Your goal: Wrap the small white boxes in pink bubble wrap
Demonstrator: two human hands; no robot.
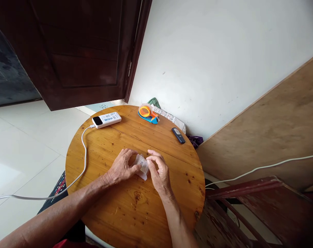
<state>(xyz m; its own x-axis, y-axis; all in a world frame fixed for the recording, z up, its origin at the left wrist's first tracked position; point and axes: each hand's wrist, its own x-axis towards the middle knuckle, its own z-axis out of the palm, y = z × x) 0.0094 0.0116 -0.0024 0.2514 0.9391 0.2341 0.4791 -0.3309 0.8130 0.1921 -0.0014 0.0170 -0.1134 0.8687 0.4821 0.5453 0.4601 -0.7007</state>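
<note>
A small packet in crinkled, translucent whitish wrap [142,166] is between my two hands, just above or on the round wooden table. What it contains is not clear. My left hand [124,164] holds its left side, the thumb lying over the near edge and the fingers curled behind. At the packet's right edge, my right hand [158,170] pinches with thumb and index finger, the other fingers bent loosely above.
On the wooden table [137,215] are a white power bank [110,119] with a white cable [85,151], an orange and blue tape dispenser [147,113] and a dark remote [178,135]. A dark door [86,69] stands behind; a reddish wooden chair [249,187] is at right.
</note>
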